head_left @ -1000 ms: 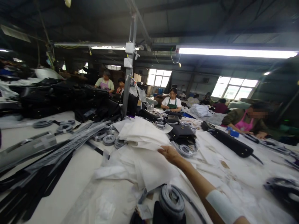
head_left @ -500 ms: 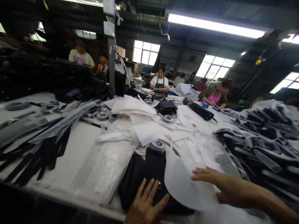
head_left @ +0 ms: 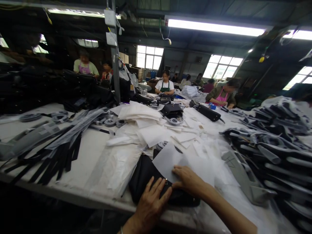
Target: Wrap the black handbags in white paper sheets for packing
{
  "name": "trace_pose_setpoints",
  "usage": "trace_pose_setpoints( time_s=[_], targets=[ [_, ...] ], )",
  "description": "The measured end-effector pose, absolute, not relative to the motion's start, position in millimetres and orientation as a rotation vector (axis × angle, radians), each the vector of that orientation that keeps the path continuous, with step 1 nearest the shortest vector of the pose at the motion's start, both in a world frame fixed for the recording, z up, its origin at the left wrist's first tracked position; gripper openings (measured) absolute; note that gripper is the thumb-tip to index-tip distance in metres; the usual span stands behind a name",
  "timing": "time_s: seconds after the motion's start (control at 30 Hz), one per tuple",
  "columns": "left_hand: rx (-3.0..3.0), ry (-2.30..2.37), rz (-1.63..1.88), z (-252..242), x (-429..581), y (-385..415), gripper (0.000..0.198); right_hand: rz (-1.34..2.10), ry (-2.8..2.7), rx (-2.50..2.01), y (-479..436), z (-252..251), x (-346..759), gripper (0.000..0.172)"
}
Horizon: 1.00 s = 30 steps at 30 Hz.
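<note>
A black handbag (head_left: 143,175) lies at the near edge of the long white table (head_left: 87,152). My left hand (head_left: 149,203) rests flat on the bag with its fingers spread. My right hand (head_left: 187,180) presses a white sheet (head_left: 170,161) down onto the bag's top, fingers curled on the sheet's lower edge. A grey coiled strap (head_left: 161,145) peeks out just beyond the sheet.
Black and grey straps (head_left: 58,143) lie across the left of the table. A pile of wrapped straps (head_left: 273,143) fills the right side. White sheets (head_left: 141,113), strap coils (head_left: 110,122) and more black bags (head_left: 172,109) sit farther back. Several people work at the far end.
My right hand pulled the white sheet from the far stack toward me, then slid it left onto the black bag. My left hand came into view and settled on the bag.
</note>
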<state>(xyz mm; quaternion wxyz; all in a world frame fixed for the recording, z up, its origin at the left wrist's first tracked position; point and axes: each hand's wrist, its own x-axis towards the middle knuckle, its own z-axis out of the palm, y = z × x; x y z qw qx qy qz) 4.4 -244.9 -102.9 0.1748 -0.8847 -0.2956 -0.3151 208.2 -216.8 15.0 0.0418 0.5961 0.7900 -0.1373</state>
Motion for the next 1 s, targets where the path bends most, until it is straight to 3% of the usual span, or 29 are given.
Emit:
trace_pose_setpoints(
  time_s=[0.07, 0.2, 0.4, 0.6, 0.73, 0.87, 1.0],
  targets=[
    [-2.544, -0.849, -0.921, -103.8, 3.8, -245.0, 0.039, -0.358, 2.461, 1.813, -212.3, 1.8, 216.6, 0.033],
    [-2.597, -0.845, -0.958, -104.6, 2.8, -243.8, 0.038, -0.343, 2.485, 1.788, -217.9, 1.7, 229.0, 0.033],
    [-2.646, -0.73, -0.864, -98.9, 15.4, -243.9, 0.037, -0.371, 2.506, 1.651, -235.1, 3.7, 227.2, 0.053],
    [-2.669, -0.654, -0.884, -100.9, 38.9, -248.2, 0.036, -0.084, 2.356, 1.672, -246.1, -5.0, 243.2, 0.03],
    [-2.722, -0.644, -0.872, -99.9, 39.5, -247.4, 0.038, -0.138, 2.292, 1.818, -246.0, 11.1, 266.7, 0.026],
    [-2.73, -0.631, -0.882, -94.4, 35.8, -247.2, 0.038, -0.206, 2.516, 2.035, -250.6, 27.2, 269.8, 0.028],
    [-2.78, -0.639, -0.991, -90.4, 37.1, -249.6, 0.038, -0.369, 2.846, 1.777, -267.3, 10.0, 239.3, 0.044]
  ],
)
